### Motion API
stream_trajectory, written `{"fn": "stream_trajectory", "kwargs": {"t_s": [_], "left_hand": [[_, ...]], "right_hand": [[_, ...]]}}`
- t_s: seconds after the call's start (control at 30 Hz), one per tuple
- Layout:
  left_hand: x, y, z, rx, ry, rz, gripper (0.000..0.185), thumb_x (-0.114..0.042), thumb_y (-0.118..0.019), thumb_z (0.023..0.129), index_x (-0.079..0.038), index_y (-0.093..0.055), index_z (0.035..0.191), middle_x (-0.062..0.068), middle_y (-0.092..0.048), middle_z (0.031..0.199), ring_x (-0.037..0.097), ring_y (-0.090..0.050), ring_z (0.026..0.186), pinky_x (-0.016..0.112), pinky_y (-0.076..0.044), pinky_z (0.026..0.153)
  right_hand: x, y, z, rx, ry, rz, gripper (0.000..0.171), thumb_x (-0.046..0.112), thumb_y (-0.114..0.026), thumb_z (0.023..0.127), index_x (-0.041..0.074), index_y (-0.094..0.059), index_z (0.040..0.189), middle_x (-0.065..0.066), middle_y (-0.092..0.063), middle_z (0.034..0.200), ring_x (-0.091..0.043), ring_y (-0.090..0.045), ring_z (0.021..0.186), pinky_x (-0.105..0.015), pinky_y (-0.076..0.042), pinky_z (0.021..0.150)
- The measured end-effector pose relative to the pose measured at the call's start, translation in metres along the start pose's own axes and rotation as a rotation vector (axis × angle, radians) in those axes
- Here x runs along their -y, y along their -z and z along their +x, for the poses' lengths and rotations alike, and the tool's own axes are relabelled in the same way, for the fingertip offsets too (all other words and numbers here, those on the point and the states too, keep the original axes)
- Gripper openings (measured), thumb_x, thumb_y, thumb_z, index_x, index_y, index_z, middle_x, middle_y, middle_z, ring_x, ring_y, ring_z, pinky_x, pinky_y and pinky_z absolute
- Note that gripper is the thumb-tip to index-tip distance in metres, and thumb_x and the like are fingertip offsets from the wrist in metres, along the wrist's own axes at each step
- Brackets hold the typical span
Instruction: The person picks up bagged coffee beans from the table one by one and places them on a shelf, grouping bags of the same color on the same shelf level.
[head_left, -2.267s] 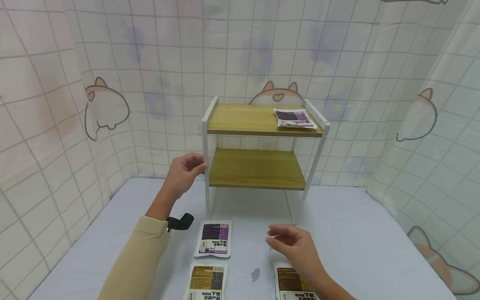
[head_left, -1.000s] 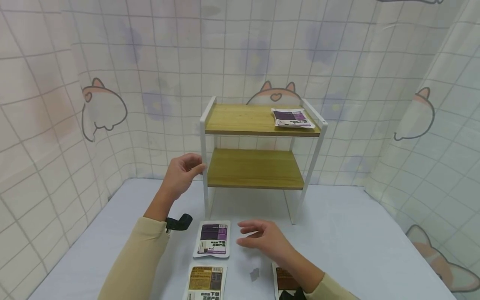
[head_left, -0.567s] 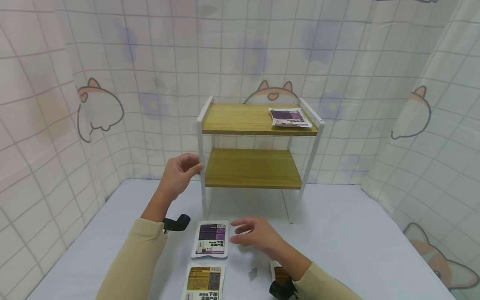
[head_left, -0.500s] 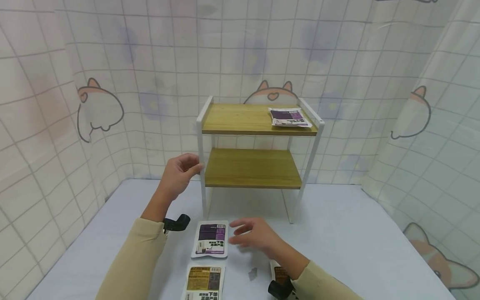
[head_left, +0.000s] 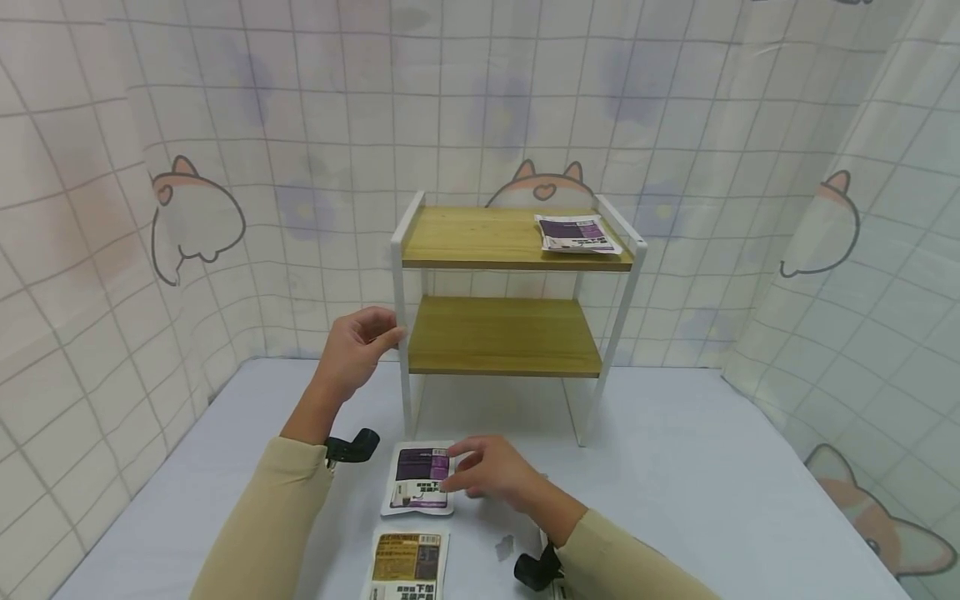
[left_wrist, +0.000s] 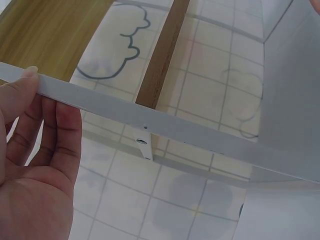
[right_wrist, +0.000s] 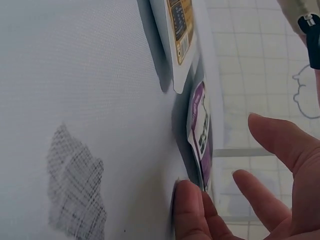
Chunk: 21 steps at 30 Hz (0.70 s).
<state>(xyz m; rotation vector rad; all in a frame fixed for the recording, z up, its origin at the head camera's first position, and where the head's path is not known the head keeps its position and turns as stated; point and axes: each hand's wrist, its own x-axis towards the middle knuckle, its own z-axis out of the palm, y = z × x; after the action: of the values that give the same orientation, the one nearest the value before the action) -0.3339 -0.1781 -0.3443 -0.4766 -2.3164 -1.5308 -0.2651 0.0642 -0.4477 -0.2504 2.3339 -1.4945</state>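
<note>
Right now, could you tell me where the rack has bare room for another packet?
The lower shelf is bare; the top shelf is free left of the purple packet. The table's near-left is crowded with packets.

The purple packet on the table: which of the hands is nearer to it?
Right. The right hand touches the right edge of the purple packet with its fingertips. The left hand is further back and higher, holding the front left post of the shelf rack.

Purple packet (head_left: 577, 234) on top shelf, brown packet (head_left: 407, 562) on table (head_left: 712, 492)
</note>
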Motion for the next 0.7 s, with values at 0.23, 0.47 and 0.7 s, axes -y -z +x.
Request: {"fn": "stream_trajectory", "kwargs": {"t_s": [0.23,0.47,0.7], "left_hand": [[0.0,0.0,0.0,0.002,0.005,-0.018,0.023,-0.024,-0.069,0.1,-0.008,-0.071,0.116,0.01,-0.072,0.112,0.017,-0.068,0.102,0.023,-0.056,0.091],[-0.001,-0.001,-0.001,0.007,0.003,-0.024,0.024,-0.024,-0.068,0.1,-0.007,-0.071,0.116,0.011,-0.072,0.112,0.017,-0.068,0.103,0.022,-0.056,0.091],[-0.002,0.0,-0.001,0.01,0.005,-0.019,0.028,-0.024,-0.068,0.1,-0.003,-0.07,0.119,0.011,-0.072,0.111,0.017,-0.069,0.102,0.023,-0.056,0.091]], "right_hand": [[0.003,-0.007,0.006,-0.02,-0.022,-0.061,0.048,0.02,-0.092,0.076,0.015,-0.074,0.12,-0.014,-0.068,0.114,-0.022,-0.067,0.083,-0.036,-0.062,0.074],[0.003,-0.013,0.01,-0.051,-0.013,-0.118,0.047,0.019,-0.093,0.073,0.015,-0.076,0.117,-0.014,-0.066,0.115,-0.021,-0.065,0.078,-0.034,-0.06,0.07],[0.008,-0.018,0.012,-0.099,-0.026,-0.171,0.046,0.017,-0.095,0.07,0.015,-0.077,0.113,-0.015,-0.062,0.122,-0.021,-0.062,0.081,-0.031,-0.057,0.064]]}}
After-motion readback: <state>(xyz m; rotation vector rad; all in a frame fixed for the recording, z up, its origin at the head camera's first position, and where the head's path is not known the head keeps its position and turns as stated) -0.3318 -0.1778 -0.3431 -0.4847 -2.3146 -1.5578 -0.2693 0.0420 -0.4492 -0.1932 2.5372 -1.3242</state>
